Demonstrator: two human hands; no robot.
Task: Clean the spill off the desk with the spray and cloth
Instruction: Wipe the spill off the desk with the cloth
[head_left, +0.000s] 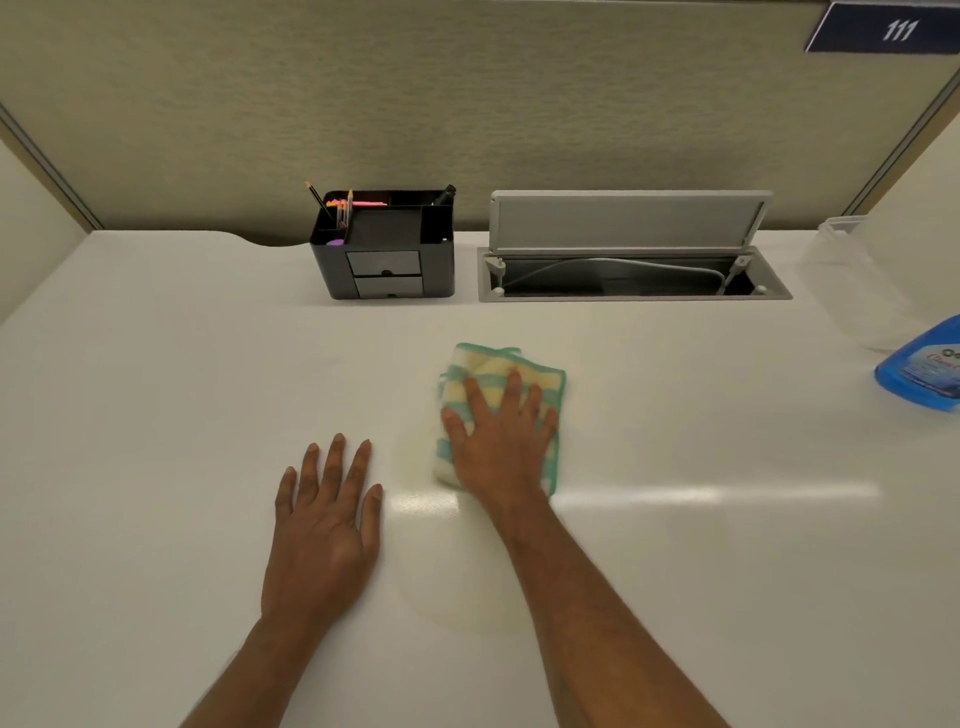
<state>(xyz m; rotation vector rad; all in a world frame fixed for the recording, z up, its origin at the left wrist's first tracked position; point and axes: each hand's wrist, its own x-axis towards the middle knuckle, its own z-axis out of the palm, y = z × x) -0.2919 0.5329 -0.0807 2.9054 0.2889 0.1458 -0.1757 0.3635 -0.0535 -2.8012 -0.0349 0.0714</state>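
A folded cloth (488, 370) with yellow and green stripes lies on the white desk (156, 395) near its middle. My right hand (501, 441) presses flat on the cloth's near half, fingers spread. My left hand (324, 525) rests flat on the bare desk to the left of the cloth, fingers apart, holding nothing. A faint wet, glossy patch (431, 566) shows on the desk between my two forearms, just near of the cloth. The blue spray bottle (922, 371) stands at the right edge, partly cut off by the frame.
A black desk organiser (384, 249) with pencils stands at the back centre. To its right is an open cable hatch (634, 275) with its lid raised. A clear plastic container (852, 280) sits at the far right. Partition walls enclose the desk.
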